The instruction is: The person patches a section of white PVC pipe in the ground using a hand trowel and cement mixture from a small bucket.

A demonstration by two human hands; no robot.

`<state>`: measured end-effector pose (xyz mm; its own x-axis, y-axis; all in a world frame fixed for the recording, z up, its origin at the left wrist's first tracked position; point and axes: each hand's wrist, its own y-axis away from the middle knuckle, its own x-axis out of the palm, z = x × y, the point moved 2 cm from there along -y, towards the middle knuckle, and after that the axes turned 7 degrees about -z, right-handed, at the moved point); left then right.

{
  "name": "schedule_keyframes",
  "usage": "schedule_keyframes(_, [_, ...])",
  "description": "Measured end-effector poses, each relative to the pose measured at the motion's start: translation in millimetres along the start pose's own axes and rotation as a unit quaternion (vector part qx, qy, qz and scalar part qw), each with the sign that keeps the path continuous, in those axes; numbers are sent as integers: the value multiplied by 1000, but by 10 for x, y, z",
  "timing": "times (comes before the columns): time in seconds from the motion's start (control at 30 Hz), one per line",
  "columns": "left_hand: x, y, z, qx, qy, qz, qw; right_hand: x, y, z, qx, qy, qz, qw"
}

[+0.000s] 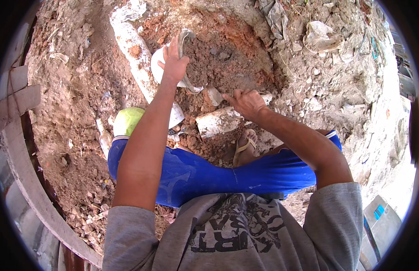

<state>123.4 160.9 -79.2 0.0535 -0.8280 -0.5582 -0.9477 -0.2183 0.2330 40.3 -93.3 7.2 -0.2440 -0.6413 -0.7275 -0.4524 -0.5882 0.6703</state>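
L hand (174, 64) grips bowl (155, 72), rim running approx 12–6 o'clock, soil (227, 61) at its 3. Lump (213, 96) lies at L hand's 4, at 9 from R hand (248, 104), nearer R; R half-curled, can't tell if gripping.

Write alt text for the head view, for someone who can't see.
A person's left hand grips a white curved object beside dug earth; the right hand is by a pale lump, near dirt-caked white pipes.
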Motion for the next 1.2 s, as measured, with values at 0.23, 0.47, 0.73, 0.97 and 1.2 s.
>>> schedule_keyframes(0.23, [106, 2, -50, 5, 9, -1, 1000, -35, 263, -927, 100, 89, 105, 985])
schedule_keyframes(0.47, [13, -8, -27, -6, -1, -11, 1000, -452, 184, -139, 3, -57, 100, 993])
schedule_keyframes(0.73, [47, -24, -28, -1, 2, -13, 1000, -249, -689, 194, -54, -145, 40, 987])
schedule_keyframes(0.97, [21, -48, -43, -10, 5, -19, 1000, -18, -323, -284, 6, -104, 145, 984])
schedule_keyframes(1.2, [83, -42, -64, 1, 11, -22, 1000, 21, 176, -1283, 138, 27, 136, 981])
